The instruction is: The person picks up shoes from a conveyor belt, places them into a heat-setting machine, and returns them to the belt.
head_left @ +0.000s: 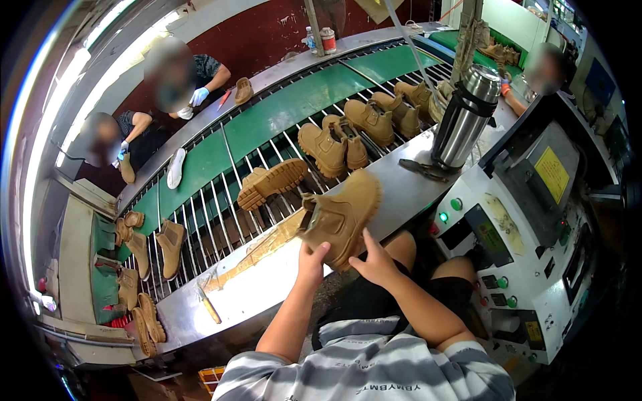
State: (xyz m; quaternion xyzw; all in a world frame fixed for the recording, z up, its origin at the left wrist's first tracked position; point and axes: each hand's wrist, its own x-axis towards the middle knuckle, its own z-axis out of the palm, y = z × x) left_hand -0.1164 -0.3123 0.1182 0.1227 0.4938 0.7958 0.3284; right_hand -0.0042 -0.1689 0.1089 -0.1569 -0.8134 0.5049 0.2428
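A tan ankle boot [346, 208] is held up over the near edge of the metal bench, toe pointing up and away from me. My left hand [311, 264] grips its heel end on the left, thumb against the upper. My right hand [374, 262] closes on the sole edge at the lower right; some of its fingers are hidden behind the boot. Just beyond, another tan boot [273, 182] lies on its side on the rollers, its ridged sole showing. A pair of tan boots [328, 148] stands behind it.
A steel thermos [466, 117] and dark pincers [422, 169] stand and lie to the right, beside a machine with buttons [511, 267]. A wooden-handled knife [209, 306] lies at left. Loose soles [148, 322] rest farther left. Two people work across the green conveyor [261, 123]; another is far right.
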